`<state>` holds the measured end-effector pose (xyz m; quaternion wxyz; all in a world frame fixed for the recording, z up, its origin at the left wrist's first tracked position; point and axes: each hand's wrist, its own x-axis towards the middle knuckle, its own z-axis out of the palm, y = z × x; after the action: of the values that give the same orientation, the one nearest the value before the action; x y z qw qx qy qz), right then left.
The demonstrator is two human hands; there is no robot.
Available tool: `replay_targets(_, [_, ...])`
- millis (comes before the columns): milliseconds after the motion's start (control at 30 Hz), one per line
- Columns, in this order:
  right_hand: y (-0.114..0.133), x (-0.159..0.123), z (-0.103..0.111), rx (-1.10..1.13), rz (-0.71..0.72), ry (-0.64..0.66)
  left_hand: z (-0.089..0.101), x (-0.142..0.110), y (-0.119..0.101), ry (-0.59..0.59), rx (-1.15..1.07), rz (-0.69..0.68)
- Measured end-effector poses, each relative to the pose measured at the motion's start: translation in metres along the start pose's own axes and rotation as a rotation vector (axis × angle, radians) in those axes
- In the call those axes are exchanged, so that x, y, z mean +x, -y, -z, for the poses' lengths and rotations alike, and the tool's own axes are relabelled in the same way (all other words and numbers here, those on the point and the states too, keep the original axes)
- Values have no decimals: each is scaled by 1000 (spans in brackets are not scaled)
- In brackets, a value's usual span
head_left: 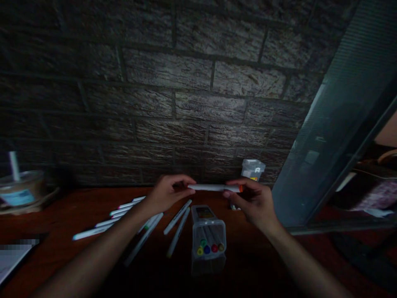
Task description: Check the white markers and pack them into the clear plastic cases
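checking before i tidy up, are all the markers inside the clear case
No, several markers lie loose on the table beside the clear case.

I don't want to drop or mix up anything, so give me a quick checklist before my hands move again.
1. Left-hand grip: ok; the left hand pinches one end of the white marker.
2. Right-hand grip: ok; the right hand holds its orange-tipped end.
3. Cap fully seated: cannot tell; too dark and blurred.
4. Loose markers gathered together: not ok; they lie spread left of the clear box.
5. Marker ends visible in that box: ok; several colours show.
6. Cup with straw away from both hands: ok; it stands far left.
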<state>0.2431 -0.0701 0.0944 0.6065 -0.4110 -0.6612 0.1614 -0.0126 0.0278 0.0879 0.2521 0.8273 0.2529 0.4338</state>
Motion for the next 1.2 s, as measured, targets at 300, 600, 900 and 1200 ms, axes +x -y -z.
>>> replay_targets(300, [69,37,-27,-217,312,410,-4,-2,1,-27,-17,-51])
replay_targets(600, [60,55,29,-150,115,298,-8,-3,-10,-72,-64,-28])
replay_targets(900, [57,60,37,-1,64,293,-13,-8,-26,-36,-43,-45])
replay_targets(1200, [71,44,51,-224,163,262,-4,-6,-32,74,-32,-87])
